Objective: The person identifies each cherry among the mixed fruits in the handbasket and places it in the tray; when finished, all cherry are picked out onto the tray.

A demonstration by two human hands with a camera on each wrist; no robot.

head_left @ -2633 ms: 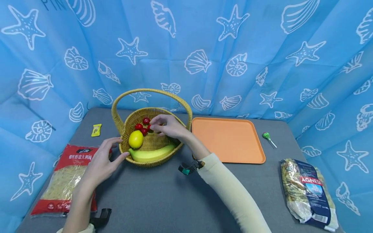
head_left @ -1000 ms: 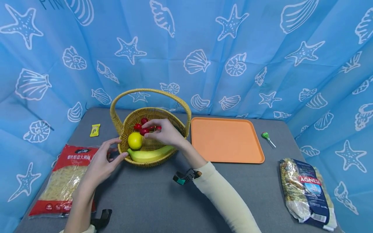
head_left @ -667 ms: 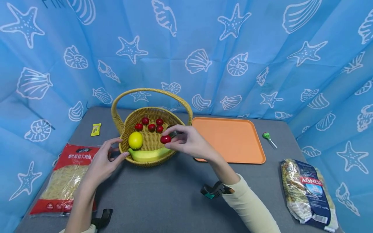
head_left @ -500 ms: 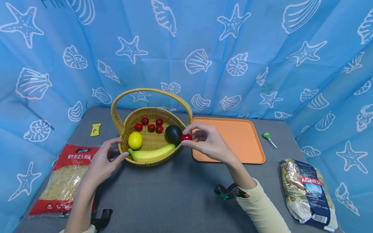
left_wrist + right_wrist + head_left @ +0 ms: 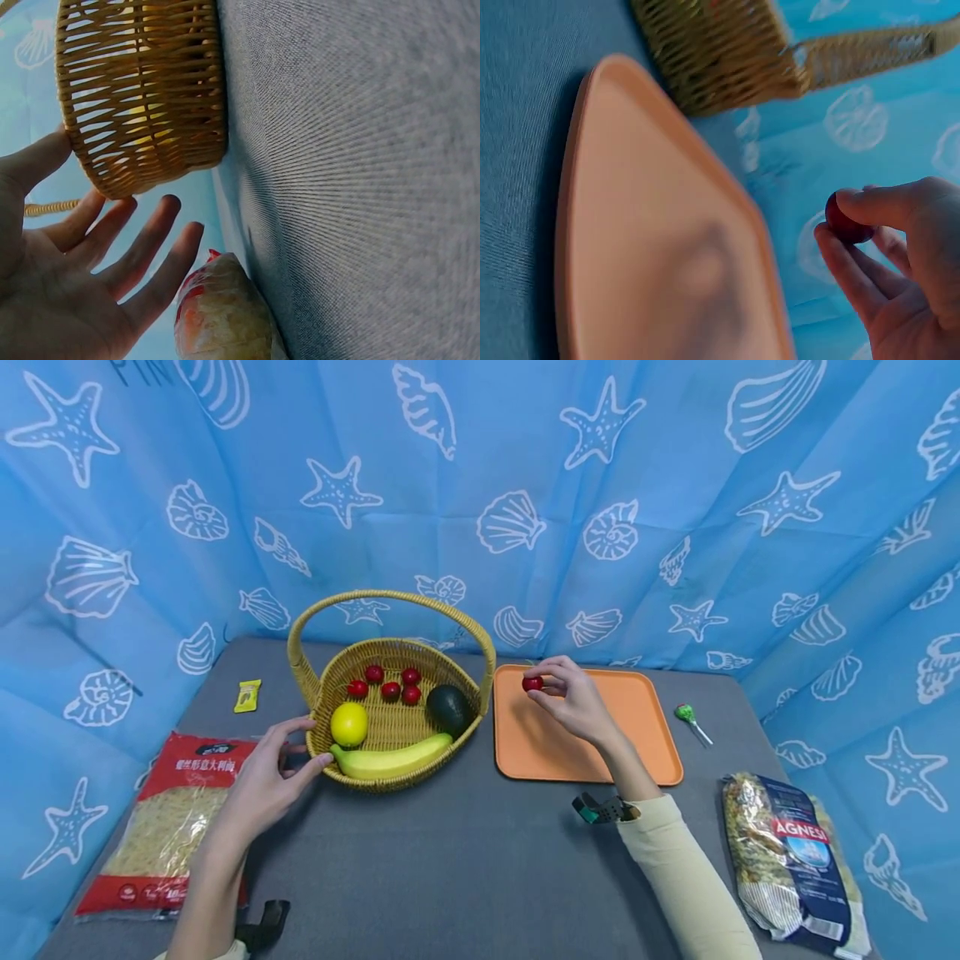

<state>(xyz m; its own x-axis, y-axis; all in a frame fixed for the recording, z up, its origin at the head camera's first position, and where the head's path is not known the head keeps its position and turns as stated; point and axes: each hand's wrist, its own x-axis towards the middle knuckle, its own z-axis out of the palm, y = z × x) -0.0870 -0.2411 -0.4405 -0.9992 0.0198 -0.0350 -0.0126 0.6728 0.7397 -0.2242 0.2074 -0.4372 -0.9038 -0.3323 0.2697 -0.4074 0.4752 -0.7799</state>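
My right hand (image 5: 573, 697) pinches a dark red cherry (image 5: 532, 682) between thumb and fingers, held above the orange tray (image 5: 517, 758). In the right wrist view the cherry (image 5: 847, 219) shows clear of the tray surface. My left hand (image 5: 262, 777) touches the left end of the wicker basket (image 5: 390, 783), thumb and fingertips at its rim; in the left wrist view its fingers look fairly straight and spread. Inside the basket lie several red cherries (image 5: 390, 691), a yellow lemon (image 5: 349, 724), a banana (image 5: 393, 760) and a dark avocado (image 5: 448, 708).
A red bag of pasta (image 5: 161, 827) lies under the left forearm's side, with a small yellow wrapped candy (image 5: 247, 696) behind it. Right of the tray are a green lollipop (image 5: 686, 713) and an AGNESI bag (image 5: 798, 852). A blue shell-patterned curtain (image 5: 480, 485) stands behind the grey table (image 5: 420, 877).
My right hand has picked a cherry out of the basket and carried it right, over the basket's rim to above the tray. The avocado has come into view. My left hand stays at the basket.
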